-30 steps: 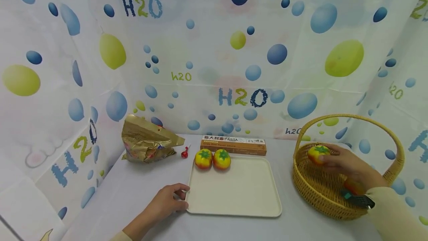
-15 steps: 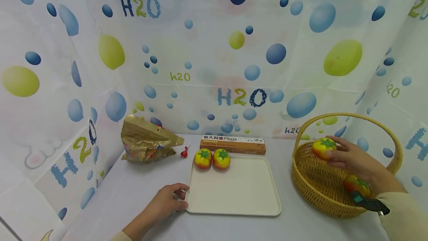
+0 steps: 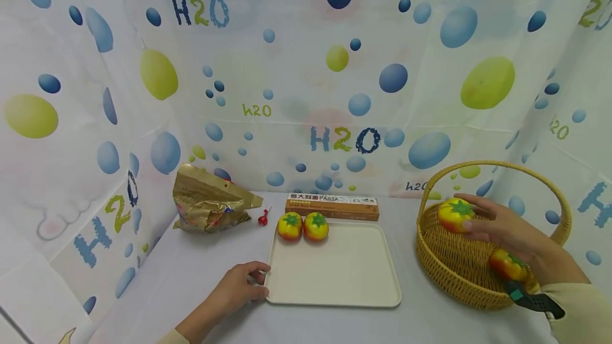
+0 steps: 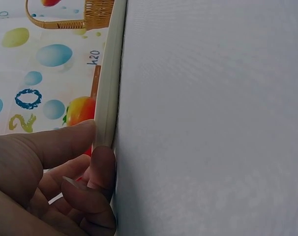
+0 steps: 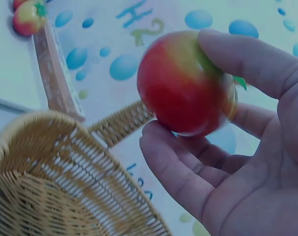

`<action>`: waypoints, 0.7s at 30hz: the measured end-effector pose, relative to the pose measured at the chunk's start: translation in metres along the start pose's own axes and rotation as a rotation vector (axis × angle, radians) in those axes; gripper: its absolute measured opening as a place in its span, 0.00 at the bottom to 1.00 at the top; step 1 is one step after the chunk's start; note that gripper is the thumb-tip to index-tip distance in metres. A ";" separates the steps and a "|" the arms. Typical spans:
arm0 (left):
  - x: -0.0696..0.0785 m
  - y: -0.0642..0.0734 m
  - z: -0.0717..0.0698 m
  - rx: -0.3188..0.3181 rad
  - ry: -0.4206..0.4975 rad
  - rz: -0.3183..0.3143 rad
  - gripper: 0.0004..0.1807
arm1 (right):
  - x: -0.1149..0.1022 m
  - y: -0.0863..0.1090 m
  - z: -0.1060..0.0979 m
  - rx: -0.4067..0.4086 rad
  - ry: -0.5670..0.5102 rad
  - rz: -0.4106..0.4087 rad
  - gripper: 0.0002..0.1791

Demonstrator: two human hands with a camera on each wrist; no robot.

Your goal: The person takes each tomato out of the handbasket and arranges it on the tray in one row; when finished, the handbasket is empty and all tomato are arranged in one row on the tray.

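Observation:
My right hand [image 3: 513, 235] holds a glossy yellow-red tomato [image 3: 454, 216] with a green star-shaped top, over the wicker basket [image 3: 442, 269]. In the right wrist view, thumb and fingers grip this tomato [image 5: 186, 83] from its sides. A second tomato [image 3: 507, 264] lies inside the basket, partly hidden by the right wrist. My left hand [image 3: 239, 286] pinches the left rim of the cream tray [image 3: 334, 269]; the left wrist view shows its fingertips at the tray edge [image 4: 108, 83]. Two more tomatoes [image 3: 289, 226] sit side by side at the tray's back left corner.
A brown and white pasta box [image 3: 332, 207] lies behind the tray. To the left stand a crumpled gold candy bag [image 3: 205, 200] and a red lollipop [image 3: 263, 218]. The basket's tall handle [image 3: 494, 163] arches above it, and a patterned curtain [image 3: 296, 68] hangs behind.
The right hand has lifted the tomato slightly in the basket and shifted it a little left in the last half second. The left hand and tray stay put.

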State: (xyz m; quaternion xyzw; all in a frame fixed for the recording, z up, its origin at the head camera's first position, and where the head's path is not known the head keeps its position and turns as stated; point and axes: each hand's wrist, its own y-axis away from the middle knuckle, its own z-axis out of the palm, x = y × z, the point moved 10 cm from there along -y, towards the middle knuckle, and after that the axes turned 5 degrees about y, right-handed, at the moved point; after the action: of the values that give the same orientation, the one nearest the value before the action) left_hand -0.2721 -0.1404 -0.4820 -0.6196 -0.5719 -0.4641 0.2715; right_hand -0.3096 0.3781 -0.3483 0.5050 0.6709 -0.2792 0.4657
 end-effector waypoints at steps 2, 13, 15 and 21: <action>-0.001 0.000 0.000 -0.001 0.000 -0.007 0.25 | -0.005 0.000 0.006 -0.014 0.039 0.006 0.34; -0.004 -0.001 0.001 -0.009 0.008 -0.023 0.25 | -0.033 -0.019 0.037 -0.027 0.215 -0.034 0.40; -0.003 -0.001 0.000 -0.008 0.007 -0.018 0.25 | -0.037 -0.025 0.044 -0.033 0.216 -0.035 0.41; -0.004 -0.002 0.000 -0.001 -0.004 -0.022 0.25 | -0.044 -0.048 0.065 -0.048 0.150 -0.017 0.44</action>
State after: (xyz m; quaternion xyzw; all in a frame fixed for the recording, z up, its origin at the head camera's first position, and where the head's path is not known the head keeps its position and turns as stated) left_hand -0.2737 -0.1421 -0.4853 -0.6142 -0.5790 -0.4661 0.2649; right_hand -0.3300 0.2886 -0.3396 0.5076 0.7146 -0.2284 0.4236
